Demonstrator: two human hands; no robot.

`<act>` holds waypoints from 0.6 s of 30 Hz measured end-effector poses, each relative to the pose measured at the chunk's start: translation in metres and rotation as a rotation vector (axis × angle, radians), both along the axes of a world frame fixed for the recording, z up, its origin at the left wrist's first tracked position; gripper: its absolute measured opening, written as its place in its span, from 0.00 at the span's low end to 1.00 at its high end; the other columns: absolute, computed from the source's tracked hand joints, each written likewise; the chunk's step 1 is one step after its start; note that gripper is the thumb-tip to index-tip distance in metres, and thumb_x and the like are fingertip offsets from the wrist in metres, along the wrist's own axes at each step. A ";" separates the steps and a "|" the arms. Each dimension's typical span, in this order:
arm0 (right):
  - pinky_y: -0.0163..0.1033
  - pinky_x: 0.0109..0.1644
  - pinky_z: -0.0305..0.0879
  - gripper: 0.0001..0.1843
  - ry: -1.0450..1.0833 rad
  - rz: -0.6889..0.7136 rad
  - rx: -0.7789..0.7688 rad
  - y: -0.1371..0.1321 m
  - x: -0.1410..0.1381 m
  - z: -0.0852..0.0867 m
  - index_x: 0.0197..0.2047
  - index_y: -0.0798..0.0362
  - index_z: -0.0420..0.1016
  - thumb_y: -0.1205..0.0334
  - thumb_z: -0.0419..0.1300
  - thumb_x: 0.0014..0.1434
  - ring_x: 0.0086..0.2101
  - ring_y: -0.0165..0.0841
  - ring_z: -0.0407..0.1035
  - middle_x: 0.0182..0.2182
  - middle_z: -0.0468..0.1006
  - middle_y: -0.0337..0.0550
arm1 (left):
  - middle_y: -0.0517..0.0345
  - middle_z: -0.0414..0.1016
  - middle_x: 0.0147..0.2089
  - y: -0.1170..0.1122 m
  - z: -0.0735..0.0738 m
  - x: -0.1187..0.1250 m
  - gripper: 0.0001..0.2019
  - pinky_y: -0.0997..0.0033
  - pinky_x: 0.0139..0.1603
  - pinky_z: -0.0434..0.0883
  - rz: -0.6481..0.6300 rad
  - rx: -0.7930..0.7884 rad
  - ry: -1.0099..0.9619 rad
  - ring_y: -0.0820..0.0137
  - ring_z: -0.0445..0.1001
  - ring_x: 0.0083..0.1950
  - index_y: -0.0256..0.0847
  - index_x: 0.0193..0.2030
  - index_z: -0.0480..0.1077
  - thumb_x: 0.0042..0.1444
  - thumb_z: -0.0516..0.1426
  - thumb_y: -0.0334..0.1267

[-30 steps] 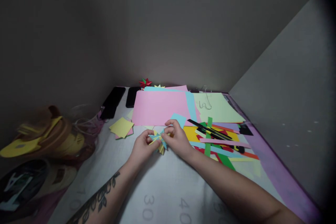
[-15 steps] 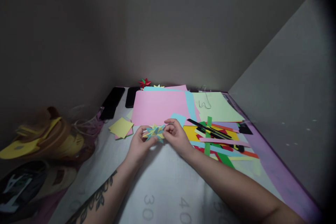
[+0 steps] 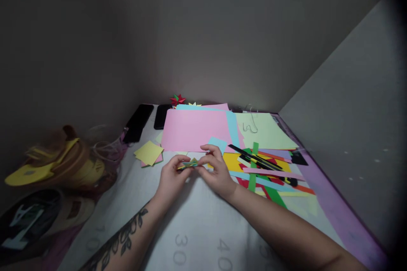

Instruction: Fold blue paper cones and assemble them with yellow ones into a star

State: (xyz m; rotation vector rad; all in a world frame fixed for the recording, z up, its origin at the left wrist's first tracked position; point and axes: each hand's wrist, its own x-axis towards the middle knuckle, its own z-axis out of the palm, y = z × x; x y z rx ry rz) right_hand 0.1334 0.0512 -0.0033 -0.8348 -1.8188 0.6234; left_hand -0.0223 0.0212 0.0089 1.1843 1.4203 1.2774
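A small folded paper star (image 3: 190,164) in blue and yellow is held up over the white mat, seen nearly edge-on. My left hand (image 3: 173,178) pinches its left side between thumb and fingers. From the right, my right hand (image 3: 216,171) grips the opposite edge with thumb and forefinger, its other fingers curled above. Parts of the star are hidden by the fingers. Just behind my hands lies a light-blue paper square (image 3: 218,143) on large pink sheets (image 3: 195,129).
Yellow and pink paper squares (image 3: 149,153) lie left. Coloured strips (image 3: 270,171) and a black cutter (image 3: 257,159) are at right, below pale green sheets (image 3: 270,129) with a bent wire (image 3: 250,126). Dark phones (image 3: 140,118) and a red star (image 3: 177,100) sit behind; caps (image 3: 54,165) at far left.
The star has been tipped from showing its points face-on to nearly edge-on. My right thumb has moved down and in to its right edge; both hands stay close together.
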 end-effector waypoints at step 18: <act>0.52 0.53 0.62 0.12 -0.146 0.039 0.220 0.007 0.005 0.001 0.37 0.45 0.78 0.71 0.58 0.55 0.50 0.41 0.62 0.48 0.68 0.45 | 0.59 0.76 0.31 0.004 -0.010 -0.004 0.15 0.75 0.30 0.67 -0.074 -0.091 -0.075 0.71 0.73 0.29 0.37 0.42 0.67 0.44 0.60 0.31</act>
